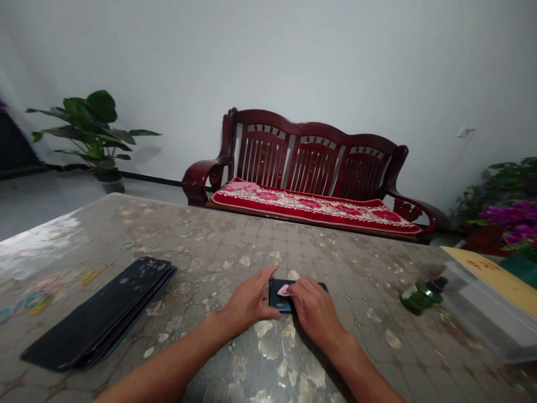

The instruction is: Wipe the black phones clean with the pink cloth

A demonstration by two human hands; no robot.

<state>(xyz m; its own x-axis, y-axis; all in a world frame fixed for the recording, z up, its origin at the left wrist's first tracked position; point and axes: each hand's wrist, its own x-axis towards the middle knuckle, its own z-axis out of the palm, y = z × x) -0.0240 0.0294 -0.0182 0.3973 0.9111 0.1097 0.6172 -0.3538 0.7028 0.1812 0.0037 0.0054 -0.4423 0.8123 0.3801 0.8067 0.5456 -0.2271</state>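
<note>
A dark blue smartphone (282, 303) lies flat on the patterned tabletop in front of me, its back facing up. My left hand (253, 296) grips the phone's left end, thumb on the near edge and fingers at the far edge. In my right hand (312, 307), a small pink cloth (284, 290) is pinched and pressed against the phone's back. That hand covers much of the phone's right half.
At left lies a stack of flat black items (104, 310), with coloured rubber bands (39, 296) beyond it. A green bottle (418, 298) and a clear plastic box (482, 308) topped by yellow card (495, 274) are at right. Behind the table (201, 240) stands a wooden bench (310, 157).
</note>
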